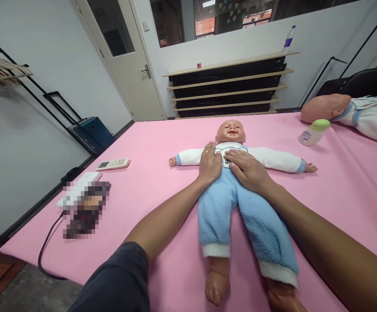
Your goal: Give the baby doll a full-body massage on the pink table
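Note:
A baby doll in a white top and fuzzy blue trousers lies on its back on a pink-covered table, head away from me and arms stretched out sideways. My left hand rests flat on the left side of its chest, fingers pointing toward the head. On the right side of the chest lies my right hand, fingers extended and slanting inward. Both palms are against the clothing and hidden. A small dark detail on the shirt front shows between the hands. Neither hand grasps anything.
At the right edge lies a second doll, beside a white bottle with a green cap. A remote control, a white device and a blurred-out item with a cable lie at left. Shelves stand behind the table.

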Demonstrator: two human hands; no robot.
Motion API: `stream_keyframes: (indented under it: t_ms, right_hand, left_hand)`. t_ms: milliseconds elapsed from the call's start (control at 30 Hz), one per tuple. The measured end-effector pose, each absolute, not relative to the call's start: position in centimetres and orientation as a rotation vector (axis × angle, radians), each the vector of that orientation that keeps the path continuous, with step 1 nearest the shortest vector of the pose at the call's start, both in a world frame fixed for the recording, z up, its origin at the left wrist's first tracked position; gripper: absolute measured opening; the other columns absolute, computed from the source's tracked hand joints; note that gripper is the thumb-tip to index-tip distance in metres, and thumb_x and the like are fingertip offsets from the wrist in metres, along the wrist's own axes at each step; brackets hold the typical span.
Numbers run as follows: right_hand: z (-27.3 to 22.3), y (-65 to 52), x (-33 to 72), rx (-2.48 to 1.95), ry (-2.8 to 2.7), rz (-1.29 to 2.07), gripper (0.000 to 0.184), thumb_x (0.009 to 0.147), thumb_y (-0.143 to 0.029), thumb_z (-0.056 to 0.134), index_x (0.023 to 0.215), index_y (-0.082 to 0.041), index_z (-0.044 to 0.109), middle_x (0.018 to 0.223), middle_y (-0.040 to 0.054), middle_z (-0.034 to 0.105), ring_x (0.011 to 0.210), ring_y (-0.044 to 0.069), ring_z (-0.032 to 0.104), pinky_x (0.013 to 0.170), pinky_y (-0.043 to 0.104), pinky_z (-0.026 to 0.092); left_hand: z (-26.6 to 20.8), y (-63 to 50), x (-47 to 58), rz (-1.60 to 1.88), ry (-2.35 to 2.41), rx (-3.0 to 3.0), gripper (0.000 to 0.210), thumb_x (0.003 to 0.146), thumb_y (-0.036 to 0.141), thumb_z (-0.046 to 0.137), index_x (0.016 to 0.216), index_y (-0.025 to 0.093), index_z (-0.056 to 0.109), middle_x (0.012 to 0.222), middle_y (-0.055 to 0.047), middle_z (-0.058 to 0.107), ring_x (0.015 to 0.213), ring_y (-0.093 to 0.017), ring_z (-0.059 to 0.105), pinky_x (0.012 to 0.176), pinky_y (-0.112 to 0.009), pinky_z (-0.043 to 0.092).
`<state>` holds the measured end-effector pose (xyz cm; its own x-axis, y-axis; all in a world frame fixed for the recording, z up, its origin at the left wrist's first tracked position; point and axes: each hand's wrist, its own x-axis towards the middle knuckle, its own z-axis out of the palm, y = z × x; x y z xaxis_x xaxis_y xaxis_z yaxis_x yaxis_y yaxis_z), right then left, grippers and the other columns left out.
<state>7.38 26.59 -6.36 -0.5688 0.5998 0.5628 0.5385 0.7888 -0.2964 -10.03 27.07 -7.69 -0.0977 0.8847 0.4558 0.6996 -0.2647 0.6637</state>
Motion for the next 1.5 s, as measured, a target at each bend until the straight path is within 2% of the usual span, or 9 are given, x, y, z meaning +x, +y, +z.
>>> stream_keyframes:
  t_ms: [300,400,567,667,800,967,1167,1333,1500]
  right_hand:
    - [-7.6,28.3,7.7,-1.135,-2.257,0.033,0.054,0.098,-0.041,0.037,0.148,-0.02,0.043,0.154,0.0082,0.039,0.144,0.028,0.034,0.117,0.054,0.028]
    - [-8.0,28.7,7.8,-1.249,-2.166,0.041,0.055,0.098,-0.041,0.035,0.147,-0.017,0.042,0.151,0.0118,0.042,0.141,0.03,0.038,0.115,0.056,0.031]
    - [-8.6,28.8,8.1,-1.427,-1.919,0.081,0.058,0.1,-0.046,0.026,0.135,-0.008,0.053,0.137,0.021,0.055,0.13,0.033,0.05,0.108,0.056,0.038]
    - [-8.5,28.3,8.0,-1.486,-1.813,0.07,0.062,0.1,-0.049,0.025,0.133,-0.004,0.054,0.134,0.0241,0.056,0.128,0.035,0.052,0.107,0.056,0.04]
    - [-7.9,27.2,7.6,-1.368,-1.791,-0.028,0.061,0.1,-0.046,0.027,0.142,-0.005,0.046,0.143,0.0214,0.049,0.137,0.033,0.044,0.114,0.055,0.034]
    - [-6.8,26.0,7.3,-1.088,-1.93,-0.088,0.054,0.099,-0.039,0.032,0.144,-0.012,0.045,0.146,0.0133,0.049,0.141,0.027,0.04,0.117,0.05,0.032]
    - [-6.3,25.7,7.4,-0.818,-2.111,-0.011,0.045,0.099,-0.035,0.038,0.135,-0.015,0.057,0.137,0.0086,0.058,0.134,0.022,0.049,0.118,0.042,0.036]
    - [-6.8,26.7,7.5,-0.87,-2.205,0.043,0.042,0.1,-0.035,0.038,0.13,-0.018,0.062,0.136,0.0068,0.06,0.133,0.023,0.05,0.118,0.045,0.035]
    - [-7.5,27.9,7.7,-1.042,-2.19,0.055,0.049,0.1,-0.041,0.036,0.138,-0.016,0.055,0.145,0.009,0.051,0.139,0.026,0.043,0.119,0.049,0.032]
  left_hand:
    - [-6.0,24.6,-9.5,1.254,1.412,2.464,0.055,0.098,0.038,0.032,0.148,0.017,0.036,0.16,-0.008,0.03,0.151,-0.02,0.019,0.124,-0.045,0.02]
    - [-5.7,24.3,-9.6,1.186,1.292,2.583,0.054,0.098,0.039,0.032,0.147,0.017,0.039,0.157,-0.009,0.035,0.15,-0.02,0.022,0.123,-0.044,0.021]
    - [-5.6,24.5,-9.7,1.044,1.158,2.691,0.049,0.098,0.037,0.034,0.141,0.02,0.048,0.15,-0.008,0.046,0.147,-0.02,0.03,0.122,-0.043,0.024]
    - [-5.6,24.8,-9.6,0.939,1.175,2.691,0.046,0.098,0.035,0.036,0.138,0.022,0.053,0.147,-0.006,0.051,0.145,-0.02,0.034,0.122,-0.042,0.023]
    - [-5.6,25.1,-9.5,0.872,1.365,2.593,0.046,0.098,0.036,0.035,0.141,0.025,0.05,0.152,-0.002,0.045,0.146,-0.021,0.03,0.122,-0.046,0.019]
    - [-5.8,25.4,-9.5,0.834,1.536,2.475,0.048,0.099,0.041,0.033,0.144,0.029,0.045,0.157,0.0,0.036,0.149,-0.021,0.024,0.122,-0.05,0.016]
    - [-7.3,26.7,-9.8,0.987,1.726,2.161,0.051,0.099,0.038,0.031,0.147,0.024,0.041,0.158,-0.005,0.035,0.149,-0.023,0.024,0.122,-0.053,0.017]
    - [-7.4,26.5,-9.7,1.117,1.818,2.064,0.054,0.1,0.038,0.03,0.148,0.017,0.038,0.158,-0.01,0.034,0.149,-0.022,0.023,0.123,-0.046,0.017]
    - [-6.5,25.3,-9.3,1.198,1.664,2.302,0.056,0.099,0.039,0.034,0.151,0.019,0.031,0.161,-0.009,0.027,0.152,-0.022,0.015,0.123,-0.048,0.015]
